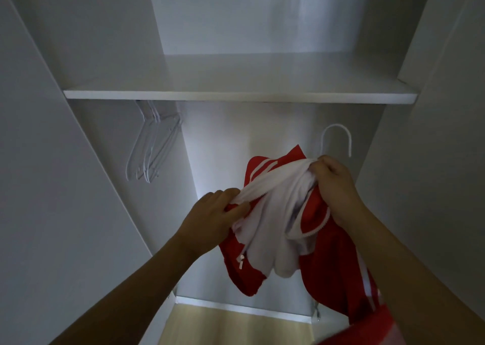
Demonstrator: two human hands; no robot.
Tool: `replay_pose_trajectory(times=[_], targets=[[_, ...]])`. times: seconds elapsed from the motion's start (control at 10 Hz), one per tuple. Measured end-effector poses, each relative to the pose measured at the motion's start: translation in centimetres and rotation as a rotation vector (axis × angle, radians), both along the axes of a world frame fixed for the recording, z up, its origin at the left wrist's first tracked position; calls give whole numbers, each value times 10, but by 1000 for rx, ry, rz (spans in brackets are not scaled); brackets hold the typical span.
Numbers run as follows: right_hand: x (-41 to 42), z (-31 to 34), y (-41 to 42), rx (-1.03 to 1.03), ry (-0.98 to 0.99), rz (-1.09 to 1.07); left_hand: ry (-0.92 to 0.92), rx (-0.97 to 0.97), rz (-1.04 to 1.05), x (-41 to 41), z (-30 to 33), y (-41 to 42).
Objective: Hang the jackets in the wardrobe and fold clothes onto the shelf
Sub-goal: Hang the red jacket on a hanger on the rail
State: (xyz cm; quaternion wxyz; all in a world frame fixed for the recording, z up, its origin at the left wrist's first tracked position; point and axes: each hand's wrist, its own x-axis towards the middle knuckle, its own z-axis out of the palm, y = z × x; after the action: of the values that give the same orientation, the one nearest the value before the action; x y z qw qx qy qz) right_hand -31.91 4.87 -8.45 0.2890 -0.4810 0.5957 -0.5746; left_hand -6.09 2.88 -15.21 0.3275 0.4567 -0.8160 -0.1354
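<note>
Below the wardrobe shelf (240, 96), both hands hold up a red jacket (325, 242) with white lining. The left hand (217, 213) pinches the fabric edge; the right hand (333, 184) clutches the collar with a white hanger (337, 138), whose hook rises just above.

Pale wood-look floor (236, 326) at btm centre of view, brighter twd its far edge.
</note>
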Motion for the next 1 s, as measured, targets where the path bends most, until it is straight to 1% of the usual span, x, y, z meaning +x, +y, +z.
replay_pose_trajectory(times=[0.1,0.2,0.3,0.4,0.5,0.6,0.7,0.8,0.9,1.0], targets=[[3,-2,3,21,-22,7,-23,85,-7,-1,-3,1],[1,1,5,44,-93,-13,-197,58,-121,-2,-9,5],[-2,6,7,52,-110,-36,-416,-361,-239,-2,-10,7],[1,8,8,45,-99,-22,-346,-363,-50,-10,-18,10],[5,7,9,50,-112,-7,-397,-228,103,-34,-26,20],[2,6,13,90,-130,-32,-434,-145,163,-48,-31,19],[-8,5,19,133,-173,-94,-285,-154,139,-37,-24,8],[-11,7,24,134,-216,-110,-252,-82,60,-36,-16,1],[-7,12,27,89,-197,-72,-268,115,111,-62,-22,1],[-6,15,31,68,-149,-52,-293,135,184,-79,-30,-1]])
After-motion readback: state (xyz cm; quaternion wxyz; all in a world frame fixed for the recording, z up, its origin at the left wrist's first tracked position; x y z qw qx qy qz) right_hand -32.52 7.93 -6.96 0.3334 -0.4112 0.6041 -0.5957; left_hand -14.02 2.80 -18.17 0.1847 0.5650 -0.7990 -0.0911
